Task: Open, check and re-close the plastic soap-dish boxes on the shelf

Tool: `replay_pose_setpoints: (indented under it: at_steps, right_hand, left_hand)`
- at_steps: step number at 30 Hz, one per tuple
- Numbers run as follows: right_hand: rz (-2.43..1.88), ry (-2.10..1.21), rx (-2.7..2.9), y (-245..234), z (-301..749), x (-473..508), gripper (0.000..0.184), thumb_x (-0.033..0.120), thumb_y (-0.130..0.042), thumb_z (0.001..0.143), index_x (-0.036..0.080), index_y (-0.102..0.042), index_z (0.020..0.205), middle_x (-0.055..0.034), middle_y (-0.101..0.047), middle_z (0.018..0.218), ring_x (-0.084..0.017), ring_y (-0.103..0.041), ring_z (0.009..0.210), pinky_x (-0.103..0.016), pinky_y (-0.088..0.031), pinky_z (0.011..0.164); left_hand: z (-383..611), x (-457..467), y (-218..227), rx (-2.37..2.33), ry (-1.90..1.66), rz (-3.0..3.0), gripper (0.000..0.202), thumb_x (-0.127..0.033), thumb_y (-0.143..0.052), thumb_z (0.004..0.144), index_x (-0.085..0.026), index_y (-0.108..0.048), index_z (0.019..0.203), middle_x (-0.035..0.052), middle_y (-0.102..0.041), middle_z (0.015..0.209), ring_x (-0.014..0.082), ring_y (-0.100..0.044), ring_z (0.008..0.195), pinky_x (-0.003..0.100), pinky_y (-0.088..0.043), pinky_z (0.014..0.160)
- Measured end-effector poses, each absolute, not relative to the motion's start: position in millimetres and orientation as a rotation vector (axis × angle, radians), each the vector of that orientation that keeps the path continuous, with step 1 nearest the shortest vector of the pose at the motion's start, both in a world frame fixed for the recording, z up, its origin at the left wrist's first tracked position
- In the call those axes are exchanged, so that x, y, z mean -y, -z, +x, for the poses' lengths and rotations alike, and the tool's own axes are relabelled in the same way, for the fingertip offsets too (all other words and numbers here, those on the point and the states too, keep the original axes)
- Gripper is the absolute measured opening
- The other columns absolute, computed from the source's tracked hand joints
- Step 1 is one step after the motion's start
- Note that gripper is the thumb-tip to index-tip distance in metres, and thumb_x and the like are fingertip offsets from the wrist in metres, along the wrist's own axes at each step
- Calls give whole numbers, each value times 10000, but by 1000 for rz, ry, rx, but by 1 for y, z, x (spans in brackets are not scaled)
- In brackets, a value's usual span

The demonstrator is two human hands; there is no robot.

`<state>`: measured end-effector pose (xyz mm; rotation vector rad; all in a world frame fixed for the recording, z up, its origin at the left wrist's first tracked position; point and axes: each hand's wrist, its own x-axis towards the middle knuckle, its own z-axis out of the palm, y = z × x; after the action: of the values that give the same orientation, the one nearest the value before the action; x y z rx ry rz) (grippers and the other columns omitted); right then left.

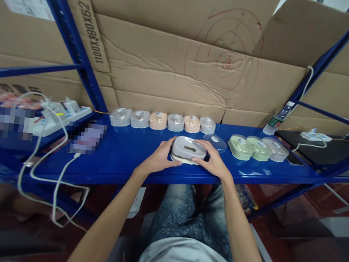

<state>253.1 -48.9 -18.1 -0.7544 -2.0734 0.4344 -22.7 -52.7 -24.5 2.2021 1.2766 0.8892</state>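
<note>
A grey oval soap box [189,146] with a slot in its top is between my hands at the front of the blue shelf. My left hand [161,157] grips its left end, thumb along the front. On the right end, my right hand [213,160] holds it the same way. A paler layer shows under the grey part; whether the box rests on the shelf I cannot tell. Just behind my right hand lies a clear lid [214,143] with a round white sticker, flat on the shelf.
Along the back of the blue shelf [121,154] stands a row of grey and peach lidded boxes [158,121]. Green and grey ones [240,147] sit at right, near a water bottle [277,119]. At left are a blurred phone [88,137], white cables and a power strip [59,118].
</note>
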Motion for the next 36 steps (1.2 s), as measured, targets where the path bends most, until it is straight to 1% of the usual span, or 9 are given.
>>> replay_pose_setpoints:
  at_steps: [6, 11, 15, 19, 22, 25, 29, 32, 36]
  right_hand:
    - [-748, -473, 2119, 21, 250, 45, 730, 515, -829, 891, 298, -549, 1529, -123, -576, 1511, -320, -532, 1442, -543, -401, 1248]
    - [-784, -481, 2168, 24, 252, 42, 692, 505, -813, 906, 273, -576, 1514, -141, -538, 1537, -326, -509, 1468, -545, -384, 1259]
    - [-851, -462, 2205, 28, 252, 41, 598, 485, -791, 922, 253, -643, 1453, -153, -534, 1534, -336, -543, 1441, -544, -430, 1225]
    - [-873, -431, 2233, 29, 250, 43, 601, 490, -779, 923, 231, -648, 1449, -169, -536, 1544, -344, -547, 1445, -548, -440, 1217]
    - [-892, -366, 2175, 27, 251, 44, 651, 528, -749, 939, 246, -594, 1505, -164, -522, 1582, -340, -510, 1482, -555, -415, 1240]
    - [-1026, -136, 1960, 27, 261, 39, 700, 538, -642, 1001, 252, -453, 1611, -164, -464, 1640, -345, -433, 1537, -589, -375, 1264]
    - [-1238, 131, 1912, 33, 283, 21, 743, 511, -535, 1034, 148, -349, 1655, -213, -397, 1681, -400, -291, 1605, -648, -294, 1291]
    - [-1364, 165, 1959, 42, 297, 8, 715, 489, -541, 1011, 69, -443, 1582, -269, -470, 1616, -460, -280, 1596, -699, -263, 1274]
    - [-1450, 167, 1940, 52, 301, 4, 562, 507, -602, 985, 137, -618, 1408, -244, -537, 1551, -471, -394, 1523, -710, -319, 1234]
  left_hand:
    - [-23, 51, 27, -1322, -856, 2218, 1056, -521, -844, 820, -222, -289, 1667, 191, -413, 1657, 400, -384, 1532, 581, -311, 1258]
    - [-23, 51, 26, -1318, -852, 2233, 1059, -536, -842, 817, -232, -291, 1668, 185, -415, 1664, 411, -393, 1522, 592, -323, 1251]
    - [-24, 53, 26, -1283, -868, 2268, 967, -529, -822, 844, -253, -351, 1642, 151, -467, 1636, 385, -406, 1511, 568, -350, 1244]
    - [-24, 54, 28, -1281, -867, 2300, 917, -578, -794, 869, -229, -396, 1617, 156, -485, 1621, 371, -402, 1511, 561, -350, 1251]
    - [-23, 53, 29, -1278, -880, 2307, 913, -617, -760, 893, -230, -380, 1628, 158, -472, 1632, 367, -386, 1527, 559, -340, 1260]
    - [-23, 54, 29, -1271, -879, 2307, 877, -598, -739, 920, -231, -380, 1631, 155, -473, 1635, 362, -381, 1533, 550, -336, 1266]
    - [-22, 57, 26, -1292, -855, 2297, 854, -573, -720, 942, -221, -371, 1638, 162, -464, 1641, 366, -365, 1545, 558, -319, 1274]
    - [-21, 60, 26, -1314, -847, 2289, 860, -580, -697, 958, -215, -345, 1652, 173, -454, 1642, 367, -352, 1553, 566, -312, 1275]
    - [-20, 63, 28, -1359, -888, 2286, 855, -541, -714, 954, -201, -349, 1649, 186, -460, 1630, 376, -364, 1544, 562, -325, 1268]
